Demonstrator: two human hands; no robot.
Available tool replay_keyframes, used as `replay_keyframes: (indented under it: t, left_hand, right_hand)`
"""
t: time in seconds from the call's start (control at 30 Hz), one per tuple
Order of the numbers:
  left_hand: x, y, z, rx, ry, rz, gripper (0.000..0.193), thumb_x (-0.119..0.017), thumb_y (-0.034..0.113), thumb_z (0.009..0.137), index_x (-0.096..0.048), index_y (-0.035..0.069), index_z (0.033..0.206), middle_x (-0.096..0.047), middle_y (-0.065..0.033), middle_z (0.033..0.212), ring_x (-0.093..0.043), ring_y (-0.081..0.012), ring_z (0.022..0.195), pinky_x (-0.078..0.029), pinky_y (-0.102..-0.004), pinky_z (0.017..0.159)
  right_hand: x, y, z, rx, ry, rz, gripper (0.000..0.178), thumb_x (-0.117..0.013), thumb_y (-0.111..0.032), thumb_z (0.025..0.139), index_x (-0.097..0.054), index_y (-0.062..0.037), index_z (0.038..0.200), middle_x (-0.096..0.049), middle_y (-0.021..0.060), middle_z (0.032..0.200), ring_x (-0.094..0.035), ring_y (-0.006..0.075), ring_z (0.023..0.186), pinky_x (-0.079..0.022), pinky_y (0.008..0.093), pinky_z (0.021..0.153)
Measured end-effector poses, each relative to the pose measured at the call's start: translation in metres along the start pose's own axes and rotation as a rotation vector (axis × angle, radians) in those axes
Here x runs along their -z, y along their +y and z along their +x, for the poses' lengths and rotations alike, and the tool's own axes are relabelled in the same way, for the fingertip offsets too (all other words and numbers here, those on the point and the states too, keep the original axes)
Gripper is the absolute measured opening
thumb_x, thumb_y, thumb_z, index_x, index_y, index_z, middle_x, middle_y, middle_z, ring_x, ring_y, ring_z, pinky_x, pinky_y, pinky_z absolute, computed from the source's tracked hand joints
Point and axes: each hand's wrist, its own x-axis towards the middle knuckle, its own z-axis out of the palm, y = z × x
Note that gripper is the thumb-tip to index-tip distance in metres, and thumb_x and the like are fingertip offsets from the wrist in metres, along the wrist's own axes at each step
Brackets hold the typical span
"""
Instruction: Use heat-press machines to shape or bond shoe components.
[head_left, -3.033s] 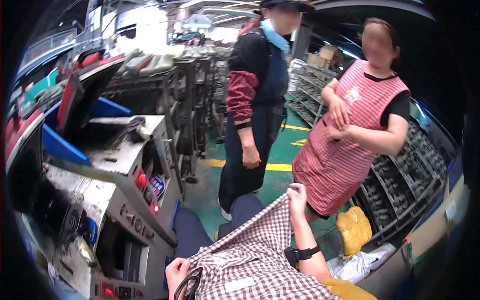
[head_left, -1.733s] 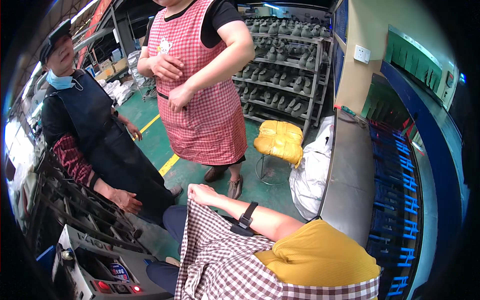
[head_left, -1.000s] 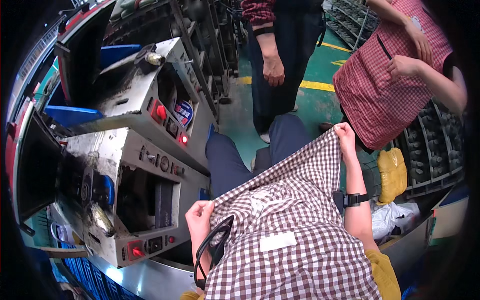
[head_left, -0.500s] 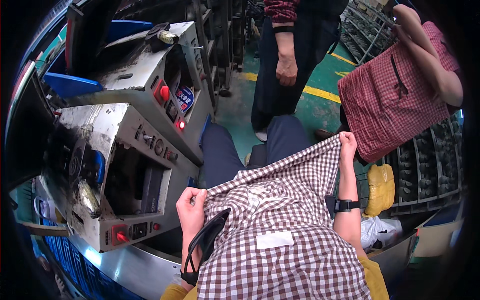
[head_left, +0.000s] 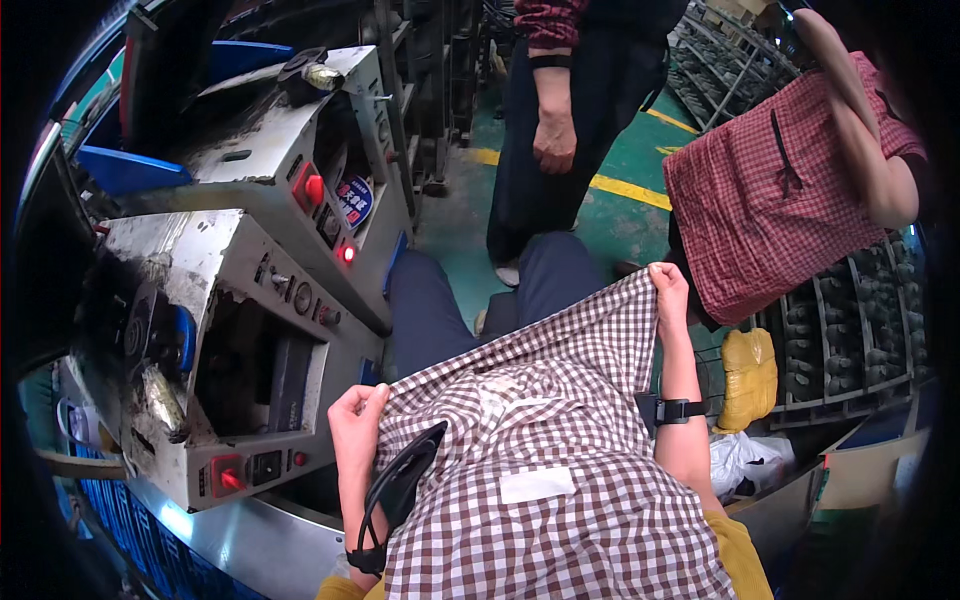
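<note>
A brown-and-white checked apron [head_left: 575,440] spreads over my front and lap, with a white patch [head_left: 538,484] at its middle. My left hand [head_left: 357,420] pinches its lower edge at the left. At the far right corner, my right hand [head_left: 670,292] is closed on the same edge, so the cloth stretches taut and slanting between them. Dark straps with a black device [head_left: 664,410] circle my right wrist. Near my left wrist hangs a black pouch-like item [head_left: 408,480] with a cord; what it is I cannot tell.
Two worn grey machines [head_left: 262,360] with red switches stand close on my left. Ahead stands a person in dark trousers [head_left: 560,120]; another in a red checked apron [head_left: 765,190] is at the right. A yellow wrapped bundle [head_left: 748,380] and a white plastic bag [head_left: 745,462] lie near racks [head_left: 850,330].
The whole scene has shifted slightly left in view. Both hands keep hold of the apron's edge, which stays stretched between them.
</note>
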Motion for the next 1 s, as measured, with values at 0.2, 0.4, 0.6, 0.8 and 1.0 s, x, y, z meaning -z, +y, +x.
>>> replay_keyframes:
  t: [0.2, 0.4, 0.6, 0.8, 1.0]
  left_hand:
    - [0.003, -0.005, 0.001, 0.038, -0.014, 0.068, 0.026, -0.076, 0.017, 0.093, -0.069, -0.001, 0.076, -0.055, 0.0074, 0.066, -0.042, -0.0007, 0.063, -0.032, -0.0224, 0.057]
    - [-0.002, 0.01, -0.004, -0.056, -0.008, 0.176, 0.024, -0.075, 0.014, 0.09, -0.065, -0.003, 0.075, -0.056, 0.0034, 0.065, -0.045, -0.0054, 0.065, -0.038, -0.0268, 0.06]
    - [-0.024, 0.023, -0.012, -0.164, 0.012, 0.17, 0.027, -0.073, 0.012, 0.091, -0.059, -0.003, 0.074, -0.059, -0.0001, 0.067, -0.048, -0.0076, 0.069, -0.041, -0.0286, 0.064]
    - [-0.03, 0.02, -0.009, -0.16, 0.005, 0.137, 0.027, -0.073, 0.014, 0.092, -0.06, -0.002, 0.074, -0.059, 0.0006, 0.068, -0.048, -0.0068, 0.069, -0.04, -0.0281, 0.064]
    - [0.001, -0.008, 0.006, -0.075, 0.045, 0.069, 0.026, -0.073, 0.016, 0.095, -0.065, 0.0, 0.076, -0.058, 0.0042, 0.07, -0.047, -0.0047, 0.068, -0.038, -0.0252, 0.063]
  right_hand:
    - [-0.002, -0.004, -0.003, 0.037, 0.022, 0.015, 0.012, -0.066, -0.014, 0.099, -0.065, -0.0025, 0.103, -0.066, -0.0014, 0.09, -0.059, 0.0062, 0.081, -0.047, 0.0232, 0.076]
    - [0.001, 0.004, 0.0, 0.089, 0.114, -0.037, 0.015, -0.067, -0.016, 0.099, -0.065, -0.0017, 0.103, -0.062, -0.0028, 0.089, -0.055, 0.0054, 0.081, -0.045, 0.023, 0.076]
    - [0.019, 0.043, 0.015, 0.125, 0.329, -0.022, 0.013, -0.068, -0.013, 0.098, -0.066, -0.0009, 0.101, -0.064, -0.002, 0.089, -0.056, 0.0071, 0.081, -0.046, 0.0238, 0.076]
    - [0.027, 0.053, 0.018, 0.085, 0.382, -0.066, 0.012, -0.071, -0.011, 0.096, -0.066, -0.0007, 0.1, -0.068, 0.0014, 0.09, -0.059, 0.0079, 0.08, -0.048, 0.0243, 0.074]
    - [0.016, 0.022, 0.0, -0.111, -0.056, 0.159, 0.015, -0.073, -0.014, 0.095, -0.071, -0.004, 0.107, -0.069, -0.0033, 0.094, -0.06, 0.0057, 0.084, -0.047, 0.022, 0.078]
